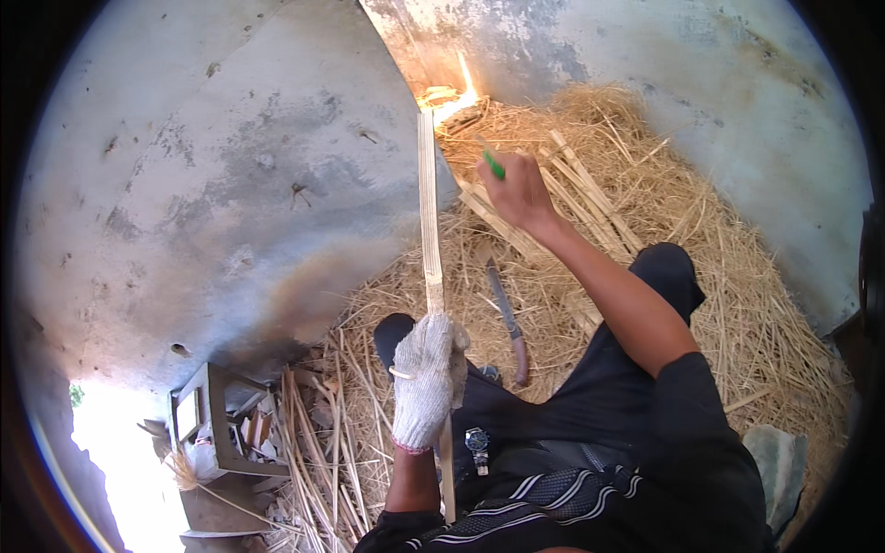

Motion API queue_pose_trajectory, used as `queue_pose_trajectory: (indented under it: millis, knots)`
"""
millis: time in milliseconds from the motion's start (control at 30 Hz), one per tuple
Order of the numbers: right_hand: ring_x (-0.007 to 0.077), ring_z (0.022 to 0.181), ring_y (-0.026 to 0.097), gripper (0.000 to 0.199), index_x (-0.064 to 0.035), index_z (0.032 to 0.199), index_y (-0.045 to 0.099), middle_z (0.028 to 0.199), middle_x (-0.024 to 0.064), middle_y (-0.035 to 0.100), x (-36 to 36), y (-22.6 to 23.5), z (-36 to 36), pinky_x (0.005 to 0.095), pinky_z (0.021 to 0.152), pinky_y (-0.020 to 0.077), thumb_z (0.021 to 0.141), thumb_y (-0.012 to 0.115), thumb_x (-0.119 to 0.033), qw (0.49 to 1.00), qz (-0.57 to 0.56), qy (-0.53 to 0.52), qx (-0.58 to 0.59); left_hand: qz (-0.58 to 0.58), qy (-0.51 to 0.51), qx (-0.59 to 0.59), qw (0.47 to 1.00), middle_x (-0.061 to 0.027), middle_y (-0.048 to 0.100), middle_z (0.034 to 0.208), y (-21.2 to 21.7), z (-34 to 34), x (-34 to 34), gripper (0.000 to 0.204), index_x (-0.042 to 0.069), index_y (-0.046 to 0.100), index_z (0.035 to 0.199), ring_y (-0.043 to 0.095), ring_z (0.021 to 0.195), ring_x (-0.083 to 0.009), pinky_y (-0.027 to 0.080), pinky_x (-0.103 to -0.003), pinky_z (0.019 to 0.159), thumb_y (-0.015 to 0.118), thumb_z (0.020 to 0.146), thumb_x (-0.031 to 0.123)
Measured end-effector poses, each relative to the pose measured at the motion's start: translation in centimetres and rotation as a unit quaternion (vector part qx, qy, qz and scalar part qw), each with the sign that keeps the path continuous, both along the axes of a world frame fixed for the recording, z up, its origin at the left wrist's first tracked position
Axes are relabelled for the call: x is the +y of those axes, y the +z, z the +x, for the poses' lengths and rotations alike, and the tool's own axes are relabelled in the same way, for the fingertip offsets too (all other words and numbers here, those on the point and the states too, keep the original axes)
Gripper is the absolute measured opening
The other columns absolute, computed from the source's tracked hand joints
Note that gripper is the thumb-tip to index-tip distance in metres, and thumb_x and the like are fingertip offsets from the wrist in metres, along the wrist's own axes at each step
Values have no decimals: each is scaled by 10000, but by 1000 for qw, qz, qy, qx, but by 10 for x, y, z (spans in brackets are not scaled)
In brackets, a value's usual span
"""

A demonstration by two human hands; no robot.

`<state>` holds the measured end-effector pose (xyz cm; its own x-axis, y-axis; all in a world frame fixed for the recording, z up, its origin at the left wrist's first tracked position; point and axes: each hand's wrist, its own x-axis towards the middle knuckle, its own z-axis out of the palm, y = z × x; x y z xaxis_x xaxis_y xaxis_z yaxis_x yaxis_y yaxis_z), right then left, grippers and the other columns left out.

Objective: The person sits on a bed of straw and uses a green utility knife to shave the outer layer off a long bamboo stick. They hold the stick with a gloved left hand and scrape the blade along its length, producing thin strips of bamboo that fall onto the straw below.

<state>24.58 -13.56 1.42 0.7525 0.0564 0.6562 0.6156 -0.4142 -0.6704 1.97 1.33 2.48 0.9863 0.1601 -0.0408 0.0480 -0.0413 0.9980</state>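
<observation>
Hands are both closed, each gripping something different. The left hand (427, 378), in an off-white knitted glove with a reddish cuff edge, wraps round a long, flat, pale strip of wood or bamboo (430, 203). The strip stands nearly lengthwise in front of the person, its finely lined upper part reaching well beyond the glove and its lower end running down beside the left forearm to the lap. The bare right hand (519, 194) is curled into a fist round a small tool with a bright green handle (495, 166); the tool is apart from the strip, to its right, and its thin tip is blurred.

Between the person's knees, in dark trousers, a knife with a long grey blade and brown handle (507, 318) lies on a thick bed of straw-coloured shavings (737, 267). Wider pale split strips (590, 203) lie on the shavings beyond the right forearm. A silver wristwatch with a dark dial (477, 441) shows against the dark clothing. At lower left stands a worn box-like frame (221, 424) holding scraps. Stained grey walls (203, 184) rise around, with a glaring orange-white patch (461, 100) beyond the strip's top.
</observation>
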Motion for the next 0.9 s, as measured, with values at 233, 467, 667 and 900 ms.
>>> queue_pose_trajectory:
  millis: [233, 467, 667, 900]
  knots:
    - [164, 348, 439, 270, -22, 627, 610, 438, 60, 488, 31, -14, -58, 347, 350, 340, 870, 548, -123, 988, -82, 109, -70, -23, 10, 2, 1000, 37, 377, 475, 4, 3, 4, 358, 87, 540, 828, 328, 322, -76, 255, -238, 295, 471, 1021, 381]
    - [123, 320, 365, 245, -20, 634, 607, 434, 32, 471, 18, 2, -44, 309, 313, 271, 853, 557, -118, 996, -70, -19, -52, -10, 1, -2, 1000, 23, 400, 515, -4, -8, -12, 353, 101, 500, 789, 373, 347, -81, 278, -234, 303, 513, 986, 394]
    - [158, 329, 444, 257, -52, 537, 593, 411, 65, 483, 27, -14, -18, 341, 314, 315, 785, 572, -118, 992, -93, -42, -68, -35, 28, 15, 999, 24, 418, 526, -13, -10, -6, 275, 108, 495, 811, 357, 329, -87, 263, -234, 272, 514, 991, 314]
    - [137, 386, 428, 223, -44, 649, 597, 515, 72, 510, 44, -21, 29, 344, 300, 300, 828, 505, -139, 990, -124, -69, -25, -122, -27, 46, 991, 18, 474, 644, -24, -10, 11, 222, 97, 516, 875, 433, 465, -84, 332, -235, 389, 510, 1004, 277]
